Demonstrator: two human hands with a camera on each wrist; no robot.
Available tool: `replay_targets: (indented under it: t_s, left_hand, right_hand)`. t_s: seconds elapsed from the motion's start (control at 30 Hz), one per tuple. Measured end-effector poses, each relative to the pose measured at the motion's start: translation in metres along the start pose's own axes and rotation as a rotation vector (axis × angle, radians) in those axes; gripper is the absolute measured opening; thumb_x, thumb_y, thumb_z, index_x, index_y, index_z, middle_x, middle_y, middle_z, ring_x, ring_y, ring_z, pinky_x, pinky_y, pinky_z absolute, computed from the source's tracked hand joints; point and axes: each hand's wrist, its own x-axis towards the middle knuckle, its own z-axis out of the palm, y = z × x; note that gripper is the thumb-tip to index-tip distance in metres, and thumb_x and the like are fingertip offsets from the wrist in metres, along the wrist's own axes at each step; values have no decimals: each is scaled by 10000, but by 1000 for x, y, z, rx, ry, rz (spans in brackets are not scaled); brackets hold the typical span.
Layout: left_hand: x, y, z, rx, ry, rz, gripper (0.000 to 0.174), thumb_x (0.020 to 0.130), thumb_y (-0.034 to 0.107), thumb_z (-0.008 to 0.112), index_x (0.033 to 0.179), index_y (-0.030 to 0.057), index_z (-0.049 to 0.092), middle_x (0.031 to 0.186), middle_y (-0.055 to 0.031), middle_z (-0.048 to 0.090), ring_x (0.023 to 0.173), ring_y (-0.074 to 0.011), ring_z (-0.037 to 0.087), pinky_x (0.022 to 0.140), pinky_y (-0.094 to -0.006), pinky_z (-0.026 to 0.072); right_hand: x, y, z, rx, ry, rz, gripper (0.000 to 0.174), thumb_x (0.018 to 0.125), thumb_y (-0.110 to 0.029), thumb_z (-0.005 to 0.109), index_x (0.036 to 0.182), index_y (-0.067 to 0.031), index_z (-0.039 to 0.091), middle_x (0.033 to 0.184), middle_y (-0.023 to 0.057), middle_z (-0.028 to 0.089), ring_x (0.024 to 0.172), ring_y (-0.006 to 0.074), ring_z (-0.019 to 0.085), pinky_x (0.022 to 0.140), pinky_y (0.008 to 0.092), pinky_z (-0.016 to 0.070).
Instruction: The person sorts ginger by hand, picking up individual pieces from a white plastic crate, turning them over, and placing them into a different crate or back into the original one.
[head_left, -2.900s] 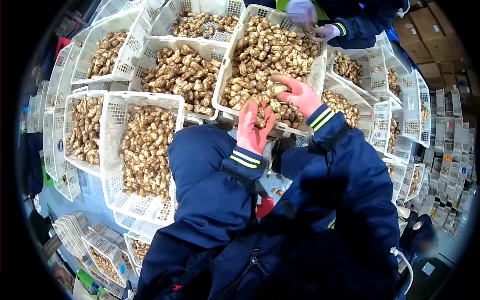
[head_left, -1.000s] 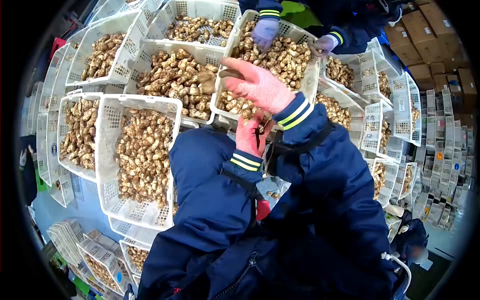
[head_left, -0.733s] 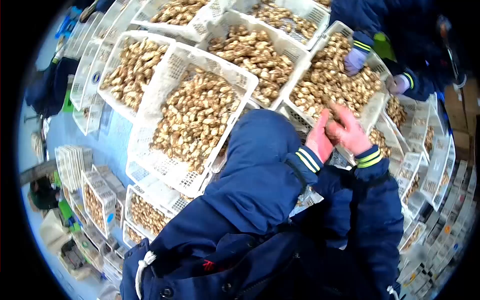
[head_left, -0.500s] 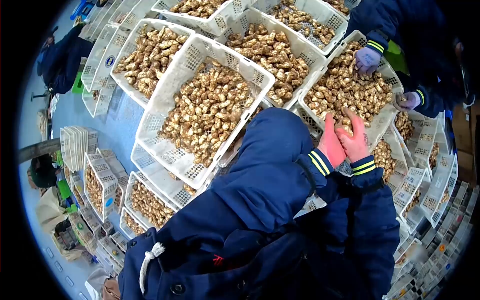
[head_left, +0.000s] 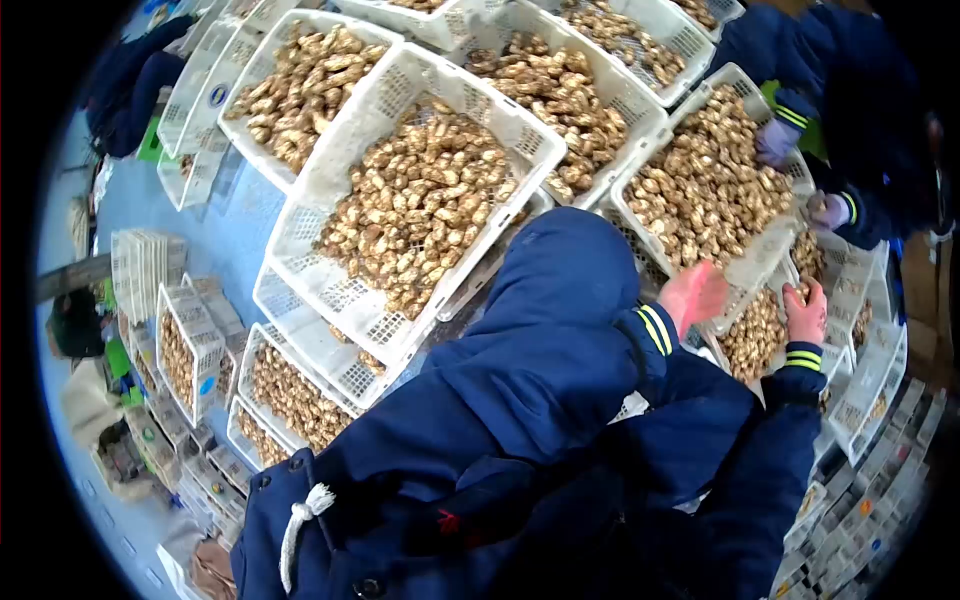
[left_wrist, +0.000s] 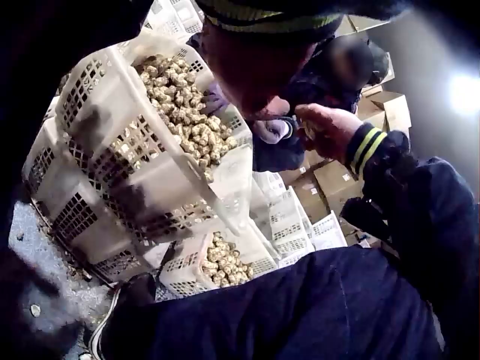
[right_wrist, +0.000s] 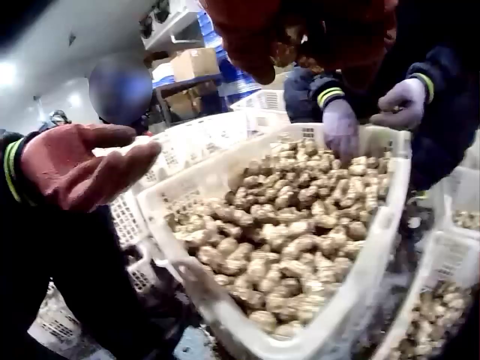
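Observation:
My right hand (head_left: 803,312), in a pink glove, is over the smaller crate (head_left: 722,322) at the right. It grips a knobbly brown-and-cream tuber (head_left: 803,290), which also shows between its fingers in the right wrist view. My left hand (head_left: 694,295), gloved in pink too, hovers by the near corner of the big white crate (head_left: 745,285). In the right wrist view the left hand's fingers (right_wrist: 112,169) extend with a pale gap between them and the thumb. The big crate holds a heap of tubers (right_wrist: 292,225).
Another person's purple-gloved hands (right_wrist: 341,131) are at the big crate's far side, one among the tubers. More perforated crates (head_left: 300,240) of tubers stand at the left and back. My raised knee (head_left: 570,270) lies between crates. Cardboard boxes (left_wrist: 334,184) are stacked behind.
My hands were together at the big crate's near edge; now they are apart, the right hand having moved right over the smaller crate. The head view has swung left since the earliest frames.

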Motion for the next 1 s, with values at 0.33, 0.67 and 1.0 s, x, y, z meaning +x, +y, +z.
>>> replay_targets:
  t_s: [0.33, 0.67, 1.0]
  left_hand:
    - [-7, 13, -4, 104, 31, 46, 437, 896, 335, 429, 1154, -18, 437, 1097, -142, 529, 958, -236, 542, 851, -356, 444]
    - [6, 13, -17, 197, 33, 59, 420, 896, 330, 427, 1166, 8, 423, 1122, -133, 502, 974, -226, 524, 852, -348, 431]
    - [28, 5, -13, 232, 211, 30, 389, 885, 390, 442, 1123, 83, 444, 1051, -112, 517, 938, -242, 523, 811, -390, 434]
  right_hand:
    - [24, 16, 43, 235, -582, 38, 436, 777, -390, 511, 1099, -99, 553, 873, 128, 626, 789, 222, 602, 758, 319, 453]
    - [47, -48, 151, -145, -679, -299, 328, 752, -267, 523, 1052, -141, 561, 992, 135, 598, 954, 268, 553, 848, 350, 420]
    - [48, -67, 67, 680, -985, -333, 313, 766, -242, 529, 1058, -156, 602, 916, 65, 628, 767, 144, 566, 727, 286, 449]
